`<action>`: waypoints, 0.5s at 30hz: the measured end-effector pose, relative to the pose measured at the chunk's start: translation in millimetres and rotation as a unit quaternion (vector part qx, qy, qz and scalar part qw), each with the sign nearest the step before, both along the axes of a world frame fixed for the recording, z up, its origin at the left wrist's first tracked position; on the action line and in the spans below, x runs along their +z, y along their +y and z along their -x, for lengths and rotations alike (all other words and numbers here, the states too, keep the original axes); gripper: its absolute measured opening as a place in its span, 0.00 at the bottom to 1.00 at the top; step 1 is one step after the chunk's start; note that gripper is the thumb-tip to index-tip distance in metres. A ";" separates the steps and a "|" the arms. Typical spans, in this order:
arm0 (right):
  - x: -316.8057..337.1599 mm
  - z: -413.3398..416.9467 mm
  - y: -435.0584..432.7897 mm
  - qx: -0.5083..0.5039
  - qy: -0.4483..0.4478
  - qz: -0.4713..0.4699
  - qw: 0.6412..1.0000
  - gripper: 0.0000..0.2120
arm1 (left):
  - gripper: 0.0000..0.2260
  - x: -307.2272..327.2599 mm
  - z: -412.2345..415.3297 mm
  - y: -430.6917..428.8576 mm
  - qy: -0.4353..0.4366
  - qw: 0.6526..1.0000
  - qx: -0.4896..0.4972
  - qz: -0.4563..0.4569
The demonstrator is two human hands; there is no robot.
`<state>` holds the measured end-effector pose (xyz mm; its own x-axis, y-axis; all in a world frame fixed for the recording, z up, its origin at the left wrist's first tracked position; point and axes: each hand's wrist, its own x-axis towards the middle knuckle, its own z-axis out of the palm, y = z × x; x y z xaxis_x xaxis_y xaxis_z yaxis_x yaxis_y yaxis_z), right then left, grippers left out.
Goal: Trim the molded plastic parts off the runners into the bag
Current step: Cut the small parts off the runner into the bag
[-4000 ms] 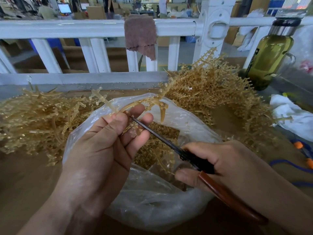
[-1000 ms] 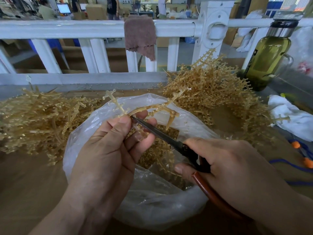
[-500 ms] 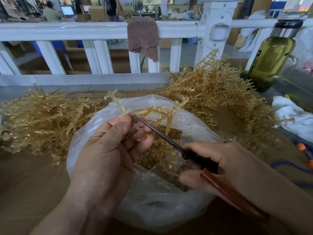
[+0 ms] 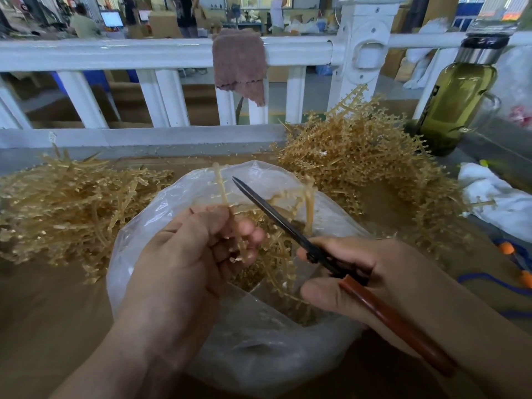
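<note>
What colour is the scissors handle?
Reddish-brown; the scissors handle shows best in the head view.

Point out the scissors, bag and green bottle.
scissors (image 4: 270,211), head view, on the dark blades.
bag (image 4: 259,355), head view, on its near clear wall.
green bottle (image 4: 457,110), head view, on the glass body.

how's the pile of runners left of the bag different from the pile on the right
The left pile lies low and spread out; the right pile is heaped higher. The left pile's runners look mostly bare and straight; the right pile's are bushy, studded with small parts. The left pile looks paler, the right pile a deeper gold. Both are amber plastic on the table beside the bag.
</note>
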<state>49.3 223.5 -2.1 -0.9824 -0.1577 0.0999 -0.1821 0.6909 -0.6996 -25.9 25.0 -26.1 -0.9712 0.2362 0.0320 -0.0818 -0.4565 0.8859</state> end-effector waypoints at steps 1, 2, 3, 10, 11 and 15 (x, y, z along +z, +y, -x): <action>0.1 0.0 0.3 0.000 -0.002 0.002 1.000 0.28 | 0.04 1.2 -0.7 0.1 0.005 1.000 -0.003 0.002; 0.4 -0.3 0.8 -0.001 -0.005 0.003 1.000 0.29 | 0.04 2.9 -1.8 0.2 0.011 1.000 -0.009 0.006; 0.8 -0.8 1.1 -0.004 -0.006 0.004 1.000 0.30 | 0.04 3.5 -2.7 0.0 0.016 1.000 -0.015 0.010; 1.5 -2.4 1.6 0.007 0.010 -0.001 1.000 0.16 | 0.03 -1.5 0.2 -2.2 -0.004 0.999 -0.024 0.025; 2.5 -2.5 0.5 0.013 0.012 -0.010 1.000 0.12 | 0.05 -2.3 1.5 -2.4 -0.006 1.000 -0.016 0.025; 2.9 -3.5 -0.3 0.020 0.022 -0.037 0.999 0.12 | 0.04 -0.9 2.9 -3.8 0.023 0.997 0.043 0.054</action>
<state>52.8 223.2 0.8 -0.9699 -0.2059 0.1297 -0.2406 0.7320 -0.6374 -28.8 21.2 -27.0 -0.9859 0.1572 0.0564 -0.0043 -0.3615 0.9323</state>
